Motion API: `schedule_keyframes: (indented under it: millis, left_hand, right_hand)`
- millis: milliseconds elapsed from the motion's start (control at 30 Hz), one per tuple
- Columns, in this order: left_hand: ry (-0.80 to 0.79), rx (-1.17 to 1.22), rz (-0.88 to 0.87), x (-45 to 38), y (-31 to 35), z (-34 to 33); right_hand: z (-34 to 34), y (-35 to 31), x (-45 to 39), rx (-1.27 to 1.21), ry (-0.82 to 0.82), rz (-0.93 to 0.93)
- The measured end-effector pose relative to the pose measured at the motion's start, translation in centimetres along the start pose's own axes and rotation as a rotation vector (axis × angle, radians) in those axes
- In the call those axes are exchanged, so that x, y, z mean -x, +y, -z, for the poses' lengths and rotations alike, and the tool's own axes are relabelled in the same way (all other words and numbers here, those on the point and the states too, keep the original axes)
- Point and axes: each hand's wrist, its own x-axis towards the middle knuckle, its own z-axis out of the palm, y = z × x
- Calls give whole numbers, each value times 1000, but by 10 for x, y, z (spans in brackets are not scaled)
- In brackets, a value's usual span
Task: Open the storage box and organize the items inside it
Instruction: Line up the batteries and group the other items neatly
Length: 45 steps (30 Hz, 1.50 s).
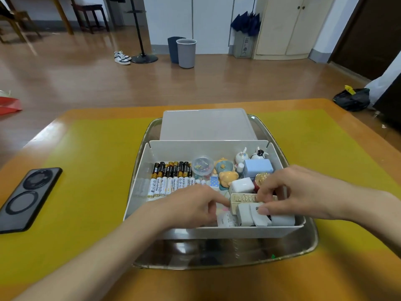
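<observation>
While both hands (195, 205) (288, 192) curl among items in the storage box (138, 181), grasp unclear, a phone (26, 198) lies left.

You get bright, even indoor light with soft shadows. Pale glare streaks the wooden floor (91, 68) at far left and the table edge (46, 129). The metal tray (217, 255) reflects darkly near you. Wide-angle distortion bends the far walls and table corners. The forearms look slightly soft near the bottom edge.
</observation>
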Motion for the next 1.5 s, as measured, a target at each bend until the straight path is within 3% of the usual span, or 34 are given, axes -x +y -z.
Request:
schedule_keyframes:
  millis: [200,633,1200,1500]
  left_hand:
    - [-138,41,-24,-11,-8,0]
    - [29,60,29,-3,-11,-3]
    - [183,806,450,9,-22,6]
    - [328,780,471,20,-28,21]
  right_hand:
    - [-1,-1,1,37,-17,18]
    - [1,-5,-3,32,-11,27]
    - [2,-5,-3,-15,-18,16]
    - [3,-8,-5,57,-19,5]
